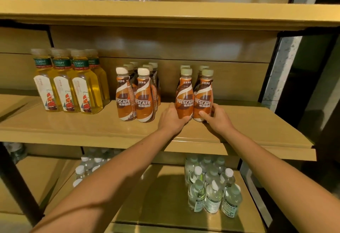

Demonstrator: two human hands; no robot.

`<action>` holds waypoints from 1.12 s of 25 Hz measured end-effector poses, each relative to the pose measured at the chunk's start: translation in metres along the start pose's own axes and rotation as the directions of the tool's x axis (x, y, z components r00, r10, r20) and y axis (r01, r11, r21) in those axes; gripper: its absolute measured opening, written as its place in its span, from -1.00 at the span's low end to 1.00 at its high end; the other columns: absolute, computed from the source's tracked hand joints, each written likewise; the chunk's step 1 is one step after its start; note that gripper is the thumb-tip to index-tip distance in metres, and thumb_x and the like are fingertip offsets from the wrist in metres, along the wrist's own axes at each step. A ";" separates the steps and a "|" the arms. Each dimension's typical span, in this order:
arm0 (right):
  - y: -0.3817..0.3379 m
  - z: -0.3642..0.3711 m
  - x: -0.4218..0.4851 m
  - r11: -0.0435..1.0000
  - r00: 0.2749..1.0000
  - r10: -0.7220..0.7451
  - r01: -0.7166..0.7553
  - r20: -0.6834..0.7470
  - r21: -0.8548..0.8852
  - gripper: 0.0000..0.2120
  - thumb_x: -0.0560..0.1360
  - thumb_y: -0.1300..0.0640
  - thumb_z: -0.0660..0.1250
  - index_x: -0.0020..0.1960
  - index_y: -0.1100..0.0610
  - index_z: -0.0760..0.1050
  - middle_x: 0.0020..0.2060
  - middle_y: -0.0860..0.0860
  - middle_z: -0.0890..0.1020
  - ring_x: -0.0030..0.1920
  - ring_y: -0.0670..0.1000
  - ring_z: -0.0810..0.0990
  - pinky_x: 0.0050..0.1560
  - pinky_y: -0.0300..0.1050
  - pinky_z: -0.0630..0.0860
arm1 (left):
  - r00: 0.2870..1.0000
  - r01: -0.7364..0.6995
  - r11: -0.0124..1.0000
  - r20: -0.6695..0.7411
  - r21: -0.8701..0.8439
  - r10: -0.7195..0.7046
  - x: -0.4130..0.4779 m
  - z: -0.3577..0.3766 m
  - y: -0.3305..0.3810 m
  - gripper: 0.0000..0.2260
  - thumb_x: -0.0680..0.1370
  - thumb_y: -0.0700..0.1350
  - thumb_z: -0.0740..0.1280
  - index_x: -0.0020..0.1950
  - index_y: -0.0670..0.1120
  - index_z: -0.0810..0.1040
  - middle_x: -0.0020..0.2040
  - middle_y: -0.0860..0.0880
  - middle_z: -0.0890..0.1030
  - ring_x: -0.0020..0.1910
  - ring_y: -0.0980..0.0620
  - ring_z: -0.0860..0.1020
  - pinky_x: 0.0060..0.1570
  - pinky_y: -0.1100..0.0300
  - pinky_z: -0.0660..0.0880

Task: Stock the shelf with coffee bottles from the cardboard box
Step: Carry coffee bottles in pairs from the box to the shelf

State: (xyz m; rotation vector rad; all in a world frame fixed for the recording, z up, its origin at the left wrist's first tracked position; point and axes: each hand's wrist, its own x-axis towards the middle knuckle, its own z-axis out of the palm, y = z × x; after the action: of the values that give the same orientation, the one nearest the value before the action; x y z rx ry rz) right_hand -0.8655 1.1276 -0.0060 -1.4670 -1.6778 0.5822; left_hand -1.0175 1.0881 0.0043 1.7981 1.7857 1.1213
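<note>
Left hand: the left hand point(171, 119) grips the lower body of the left coffee bottle point(184, 102); the thumb lies across the front, the other fingers are hidden behind it.
Right hand: the right hand point(218, 119) grips the right coffee bottle point(203, 102) the same way, thumb in front.
Bottles: both stand upright on the middle shelf point(92, 126), touching side by side, labels facing out.
Key relation: each bottle sits just beyond its own hand, long axis vertical. The rear pair point(195, 69) stands directly behind, so any push goes straight back towards it.
Neighbours: a second coffee group point(136, 96) stands apart to the left, tea bottles point(70, 85) further left, and water bottles point(213, 192) on the shelf below.
Judgement: the front pair looks set down. Releasing and drawing both hands back seems the likely next move.
Hidden: whether the bottle bases rest fully on the shelf is masked by the hands. The cardboard box is not in view.
</note>
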 end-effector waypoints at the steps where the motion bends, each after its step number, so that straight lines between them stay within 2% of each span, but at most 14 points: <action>1: -0.004 0.000 -0.004 1.000 0.999 0.025 -0.025 -0.035 0.012 -0.37 0.48 -0.04 0.34 0.44 0.16 0.21 0.36 0.13 0.43 0.35 0.13 0.41 0.32 0.12 0.39 | 1.000 -0.024 0.999 -0.014 0.028 0.025 -0.010 -0.006 0.004 -0.46 0.47 0.01 0.39 0.37 -0.12 0.30 0.32 -0.11 0.46 0.33 -0.10 0.41 0.26 0.03 0.37; 3: -0.018 -0.003 -0.020 0.998 0.972 -0.019 0.034 -0.232 0.059 -0.32 0.47 -0.05 0.35 0.47 0.15 0.15 0.41 0.13 0.35 0.39 0.12 0.35 0.35 0.17 0.36 | 0.993 -0.097 0.991 -0.060 0.092 0.103 -0.039 -0.026 0.013 -0.38 0.50 0.01 0.35 0.47 -0.13 0.18 0.43 -0.11 0.35 0.42 -0.07 0.30 0.35 0.03 0.29; 5: -0.046 -0.004 -0.049 0.960 0.884 -0.200 0.263 -0.422 0.095 -0.49 0.49 0.07 0.33 0.38 0.16 0.27 0.33 0.10 0.39 0.34 0.05 0.36 0.33 0.08 0.36 | 0.972 -0.156 0.973 -0.149 0.171 0.182 -0.074 -0.055 0.015 -0.35 0.51 0.02 0.34 0.50 -0.11 0.11 0.46 -0.08 0.31 0.44 -0.04 0.28 0.37 0.04 0.30; 7: -0.082 0.002 -0.086 0.874 0.819 -0.362 0.464 -0.446 0.144 -0.63 0.50 0.17 0.29 0.28 0.16 0.34 0.23 0.07 0.42 0.25 -0.02 0.39 0.27 -0.05 0.37 | 0.948 -0.164 0.958 -0.230 0.233 0.218 -0.109 -0.091 0.009 -0.38 0.51 -0.02 0.35 0.48 -0.09 0.15 0.42 -0.06 0.36 0.40 -0.01 0.33 0.35 0.10 0.33; 9: -0.119 0.019 -0.127 0.775 0.781 -0.513 0.599 -0.356 0.200 -0.67 0.51 0.20 0.27 0.25 0.15 0.36 0.19 0.03 0.43 0.20 -0.07 0.38 0.26 -0.13 0.34 | 0.936 -0.073 0.949 -0.308 0.308 0.172 -0.151 -0.131 0.002 -0.40 0.51 -0.05 0.35 0.48 -0.10 0.17 0.42 -0.07 0.36 0.41 0.00 0.31 0.34 0.19 0.26; 10: -0.138 0.031 -0.147 0.726 0.750 -0.588 0.655 -0.302 0.209 -0.68 0.51 0.20 0.27 0.25 0.16 0.38 0.19 0.03 0.45 0.21 -0.07 0.38 0.30 -0.19 0.30 | 0.926 -0.008 0.937 -0.350 0.349 0.138 -0.173 -0.153 -0.002 -0.39 0.52 -0.04 0.34 0.48 -0.11 0.16 0.44 -0.08 0.33 0.42 -0.01 0.29 0.34 0.16 0.25; 12: -0.179 0.058 -0.186 0.648 0.676 -0.719 0.736 -0.163 0.198 -0.65 0.50 0.21 0.29 0.28 0.17 0.39 0.22 0.06 0.48 0.25 -0.05 0.40 0.34 -0.42 0.09 | 0.901 0.132 0.900 -0.429 0.416 0.067 -0.220 -0.196 -0.015 -0.40 0.51 -0.03 0.34 0.48 -0.11 0.17 0.45 -0.08 0.32 0.43 -0.02 0.28 0.36 0.13 0.24; 13: -0.200 0.072 -0.207 0.608 0.626 -0.777 0.772 -0.058 0.185 -0.62 0.51 0.21 0.29 0.30 0.16 0.37 0.24 0.06 0.47 0.27 -0.02 0.40 0.33 -0.45 0.06 | 0.884 0.207 0.873 -0.467 0.442 0.026 -0.244 -0.217 -0.022 -0.41 0.51 -0.03 0.35 0.46 -0.12 0.19 0.44 -0.09 0.34 0.42 -0.03 0.29 0.36 0.13 0.24; 16: -0.273 0.116 -0.284 0.482 0.422 -0.863 0.851 0.279 0.205 -0.52 0.53 0.09 0.28 0.40 0.13 0.26 0.33 0.06 0.41 0.35 0.06 0.35 0.37 -0.07 0.26 | 0.801 0.475 0.722 -0.586 0.502 -0.119 -0.338 -0.287 -0.045 -0.37 0.49 0.03 0.35 0.46 -0.17 0.20 0.44 -0.12 0.33 0.42 -0.07 0.29 0.38 0.09 0.23; 19: -0.346 0.155 -0.379 0.350 0.208 -0.871 0.898 0.444 0.265 -0.42 0.51 -0.02 0.30 0.44 0.13 0.21 0.37 0.10 0.38 0.37 0.13 0.34 0.35 0.04 0.29 | 0.662 0.710 0.530 -0.695 0.463 -0.280 -0.458 -0.348 -0.063 -0.30 0.49 0.08 0.34 0.49 -0.17 0.14 0.46 -0.16 0.29 0.43 -0.13 0.27 0.40 0.02 0.22; 22: -0.407 0.180 -0.488 0.190 0.001 -0.874 0.921 0.485 0.341 -0.37 0.48 -0.11 0.32 0.43 0.15 0.22 0.36 0.13 0.40 0.33 0.17 0.40 0.30 0.07 0.37 | 0.498 0.858 0.342 -0.783 0.383 -0.373 -0.593 -0.396 -0.068 -0.32 0.48 0.11 0.33 0.46 -0.19 0.17 0.45 -0.17 0.29 0.43 -0.15 0.27 0.39 0.00 0.18; 25: -0.454 0.187 -0.617 0.058 -0.181 -0.857 0.896 0.482 0.439 -0.33 0.47 -0.14 0.32 0.42 0.18 0.22 0.36 0.15 0.41 0.33 0.20 0.41 0.28 0.07 0.37 | 0.309 0.951 0.139 -0.857 0.275 -0.413 -0.735 -0.434 -0.056 -0.31 0.48 0.16 0.31 0.45 -0.20 0.19 0.46 -0.15 0.29 0.44 -0.12 0.27 0.39 0.00 0.19; 28: -0.488 0.183 -0.747 -0.054 -0.328 -0.823 0.859 0.465 0.510 -0.26 0.48 -0.16 0.29 0.49 0.18 0.12 0.44 0.13 0.33 0.41 0.17 0.34 0.39 0.07 0.27 | 0.173 0.976 -0.052 -0.897 0.211 -0.407 -0.867 -0.460 -0.029 -0.26 0.48 0.22 0.29 0.47 -0.20 0.16 0.48 -0.15 0.26 0.45 -0.13 0.23 0.43 -0.04 0.16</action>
State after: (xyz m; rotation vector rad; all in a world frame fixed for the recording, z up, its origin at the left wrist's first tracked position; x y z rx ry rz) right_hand -1.3056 0.3335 0.0678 0.6391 -2.7810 0.1097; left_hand -1.2742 0.1409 0.0284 -0.0153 3.4419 0.1728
